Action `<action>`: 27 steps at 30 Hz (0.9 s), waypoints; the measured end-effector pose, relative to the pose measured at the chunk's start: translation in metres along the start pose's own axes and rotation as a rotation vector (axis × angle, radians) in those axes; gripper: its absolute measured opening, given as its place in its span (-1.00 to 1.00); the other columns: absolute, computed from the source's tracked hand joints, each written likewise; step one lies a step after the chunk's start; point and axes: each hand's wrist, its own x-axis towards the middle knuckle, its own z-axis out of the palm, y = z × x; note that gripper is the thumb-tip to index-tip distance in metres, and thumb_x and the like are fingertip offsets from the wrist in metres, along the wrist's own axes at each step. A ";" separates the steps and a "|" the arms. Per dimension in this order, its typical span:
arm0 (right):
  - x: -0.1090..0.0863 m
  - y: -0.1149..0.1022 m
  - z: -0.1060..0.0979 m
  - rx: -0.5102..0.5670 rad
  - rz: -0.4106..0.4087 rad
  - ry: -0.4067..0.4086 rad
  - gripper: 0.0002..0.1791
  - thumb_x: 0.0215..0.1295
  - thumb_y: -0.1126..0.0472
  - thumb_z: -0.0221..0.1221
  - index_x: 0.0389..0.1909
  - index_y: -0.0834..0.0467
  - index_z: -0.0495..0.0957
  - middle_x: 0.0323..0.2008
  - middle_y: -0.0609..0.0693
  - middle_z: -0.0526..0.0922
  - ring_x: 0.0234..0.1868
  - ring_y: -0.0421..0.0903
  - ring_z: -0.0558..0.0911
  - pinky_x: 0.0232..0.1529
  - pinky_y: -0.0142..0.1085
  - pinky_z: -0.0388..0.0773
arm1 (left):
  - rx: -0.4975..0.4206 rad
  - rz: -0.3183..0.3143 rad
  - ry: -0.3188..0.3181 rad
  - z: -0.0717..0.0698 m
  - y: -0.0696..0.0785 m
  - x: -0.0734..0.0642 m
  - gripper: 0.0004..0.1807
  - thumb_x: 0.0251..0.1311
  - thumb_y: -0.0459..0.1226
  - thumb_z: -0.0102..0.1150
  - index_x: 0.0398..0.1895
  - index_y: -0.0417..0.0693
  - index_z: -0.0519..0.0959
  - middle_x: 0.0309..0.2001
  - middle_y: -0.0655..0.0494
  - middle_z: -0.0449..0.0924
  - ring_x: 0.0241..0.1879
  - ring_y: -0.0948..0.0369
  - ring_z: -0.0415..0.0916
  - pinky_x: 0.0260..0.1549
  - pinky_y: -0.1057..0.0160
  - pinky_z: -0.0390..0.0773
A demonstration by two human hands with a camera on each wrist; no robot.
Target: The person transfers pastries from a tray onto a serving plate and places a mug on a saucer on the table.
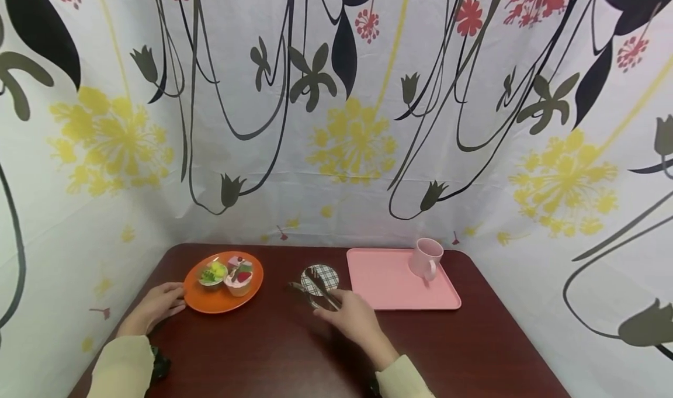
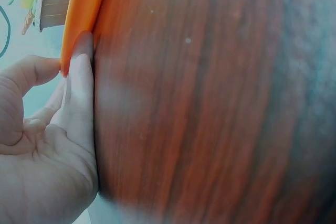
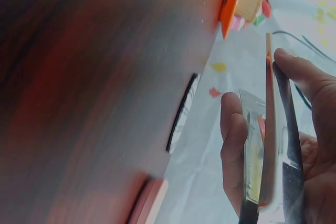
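Note:
At the left, my left hand (image 1: pixel 160 307) pinches the edge of an orange plate (image 1: pixel 197 297). In the left wrist view the thumb lies at the rim's upper side and the fingers go under it. Two toy cupcakes sit on the plate: one with green and yellow topping (image 1: pixel 212 273), one with pink and red topping (image 1: pixel 239 281). My right hand (image 1: pixel 354 322) holds metal cutlery above the table, among it a fork (image 1: pixel 321 284) and another utensil (image 1: pixel 301 288) whose kind I cannot tell. In the right wrist view, thumb and fingers grip the cutlery (image 3: pixel 270 145) from both sides.
A round checked coaster (image 1: pixel 328 275) lies on the dark wood table (image 1: pixel 252 357), behind the cutlery. Right of it is a pink tray (image 1: pixel 384 284), with a pink mug (image 1: pixel 425 258) standing at its back right. Flower-patterned cloth (image 1: pixel 336 152) hangs around the table.

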 end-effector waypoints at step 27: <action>-0.031 0.049 -0.047 0.002 0.156 0.082 -0.45 0.19 -0.34 0.49 0.08 -0.12 0.76 -0.21 -0.21 0.77 -0.22 -0.17 0.65 -0.27 -0.07 0.60 | -0.007 0.001 0.000 -0.002 -0.003 0.001 -0.28 0.73 -0.13 -0.18 0.61 -0.57 0.04 0.45 -0.58 0.28 -0.13 0.44 0.63 -0.06 0.35 0.79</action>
